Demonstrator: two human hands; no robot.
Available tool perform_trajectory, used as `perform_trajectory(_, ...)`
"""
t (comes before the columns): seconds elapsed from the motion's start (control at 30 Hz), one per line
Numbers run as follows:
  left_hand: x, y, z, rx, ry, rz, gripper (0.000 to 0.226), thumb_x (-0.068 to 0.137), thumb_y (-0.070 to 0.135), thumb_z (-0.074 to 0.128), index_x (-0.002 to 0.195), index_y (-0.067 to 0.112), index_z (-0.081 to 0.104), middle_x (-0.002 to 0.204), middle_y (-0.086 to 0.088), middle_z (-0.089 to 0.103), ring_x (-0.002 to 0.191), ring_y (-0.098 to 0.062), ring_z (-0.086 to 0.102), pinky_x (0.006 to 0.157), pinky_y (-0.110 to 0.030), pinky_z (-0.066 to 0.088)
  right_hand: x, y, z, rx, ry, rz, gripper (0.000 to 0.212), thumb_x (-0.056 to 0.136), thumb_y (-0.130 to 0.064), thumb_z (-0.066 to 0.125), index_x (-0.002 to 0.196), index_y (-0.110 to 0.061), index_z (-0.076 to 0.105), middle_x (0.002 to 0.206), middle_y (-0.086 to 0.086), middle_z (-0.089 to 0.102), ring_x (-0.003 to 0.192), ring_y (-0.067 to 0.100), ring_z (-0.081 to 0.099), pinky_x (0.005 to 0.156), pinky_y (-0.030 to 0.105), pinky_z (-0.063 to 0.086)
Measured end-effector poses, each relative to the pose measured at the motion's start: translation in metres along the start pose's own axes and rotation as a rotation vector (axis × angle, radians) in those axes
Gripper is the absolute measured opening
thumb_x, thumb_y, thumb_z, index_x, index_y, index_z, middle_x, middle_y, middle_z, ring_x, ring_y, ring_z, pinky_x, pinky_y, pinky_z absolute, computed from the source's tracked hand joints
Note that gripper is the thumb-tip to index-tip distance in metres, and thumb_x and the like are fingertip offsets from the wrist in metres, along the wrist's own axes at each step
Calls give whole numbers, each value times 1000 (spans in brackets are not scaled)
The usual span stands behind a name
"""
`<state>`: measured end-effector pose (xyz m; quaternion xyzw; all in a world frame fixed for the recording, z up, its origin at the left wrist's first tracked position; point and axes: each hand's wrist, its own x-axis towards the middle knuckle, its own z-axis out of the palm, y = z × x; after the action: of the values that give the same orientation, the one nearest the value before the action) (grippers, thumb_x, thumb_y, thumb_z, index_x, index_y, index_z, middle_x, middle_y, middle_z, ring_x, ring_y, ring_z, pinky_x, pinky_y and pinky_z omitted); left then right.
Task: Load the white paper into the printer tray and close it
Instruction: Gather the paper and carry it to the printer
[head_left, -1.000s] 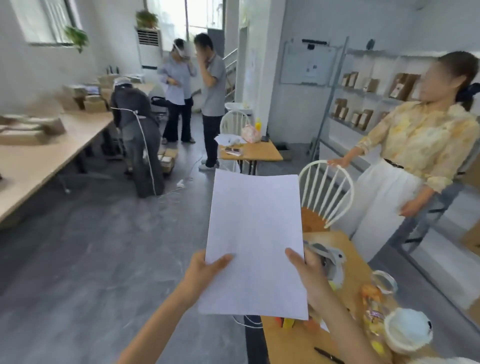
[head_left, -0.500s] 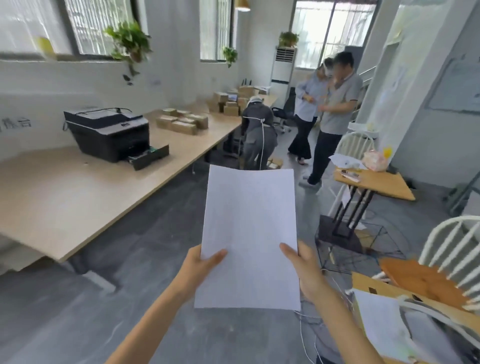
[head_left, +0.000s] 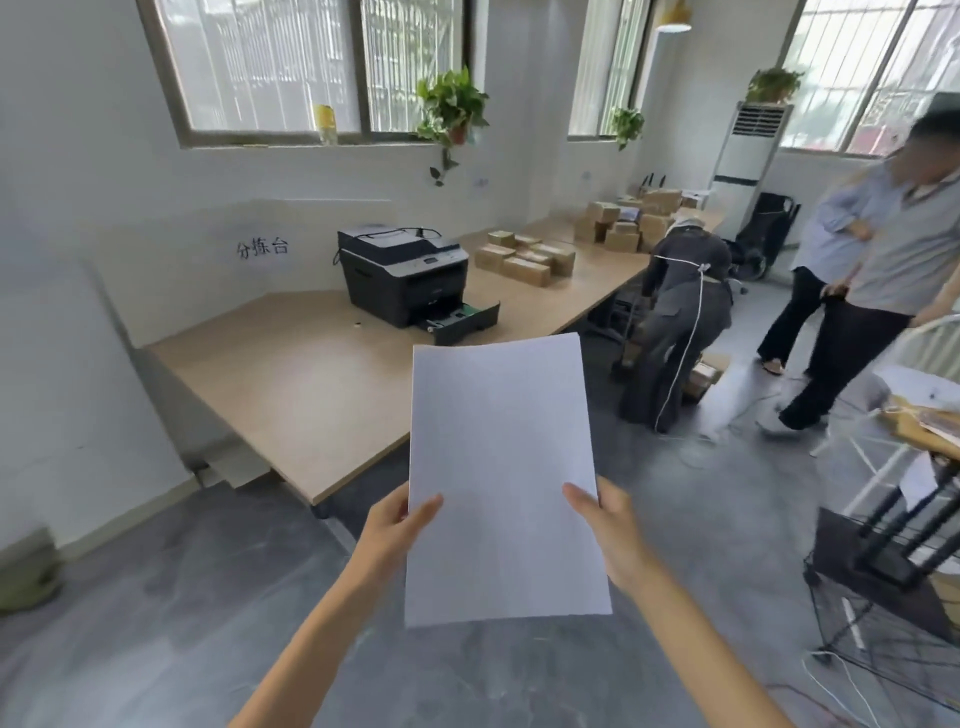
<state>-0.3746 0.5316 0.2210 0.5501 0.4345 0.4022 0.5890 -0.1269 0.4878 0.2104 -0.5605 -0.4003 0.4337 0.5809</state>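
I hold a stack of white paper (head_left: 501, 467) upright in front of me over the grey floor. My left hand (head_left: 397, 525) grips its left edge and my right hand (head_left: 608, 530) grips its right edge, thumbs on the front. Beyond the paper's top edge, a black and grey printer (head_left: 400, 273) stands on a long wooden table (head_left: 311, 384) against the wall. Its paper tray (head_left: 462, 322) is pulled out toward me and stands open. The paper hides a strip of the table's near edge.
Several cardboard boxes (head_left: 530, 260) lie on the table right of the printer. A person in dark clothes (head_left: 680, 312) bends over beside the table; two more people (head_left: 872, 270) stand at the right. A wire cart (head_left: 883, 597) and small table are at the far right.
My view has swung left from the shelves and small tables to the long table, so the printer now lies straight ahead and nearer. Both hands keep the same grip on the paper.
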Motion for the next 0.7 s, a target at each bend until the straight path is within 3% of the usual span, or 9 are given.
perform_trajectory(0.07,13,1,-12,11,27,2,32,80,42,65,95,14,70,91,-12,70,83,-24,64,71,-36,48,18,-2,12,4,-33,7,21,91,-10,56,109,-11,66,106,7,73,96,24,70,78,37,55)
perform_trajectory(0.2,47,2,-26,-5,81,-22,17,89,25,62,96,13,70,90,-2,74,81,-16,69,71,-30,53,61,2,25,4,-69,14,19,91,-9,55,106,-11,67,108,11,72,100,29,68,85,42,55)
perform_trajectory(0.33,92,8,-28,8,132,-15,16,92,20,56,96,13,70,84,1,76,75,-11,71,66,-26,55,115,3,29,14,-139,14,25,92,-9,54,114,-7,64,111,9,72,101,25,68,85,39,55)
perform_trajectory(0.57,200,10,-20,8,267,-35,22,91,30,57,100,14,70,101,-15,74,90,-31,70,75,-41,53,242,-1,24,-4,-279,18,26,91,-14,55,114,-6,62,111,13,71,98,29,69,79,39,57)
perform_trajectory(0.7,258,16,-22,26,333,-49,16,89,31,60,93,19,70,97,-16,74,91,-37,68,78,-46,51,310,-7,28,-11,-358,32,25,91,-16,56,114,-8,63,111,13,70,99,31,68,86,49,55)
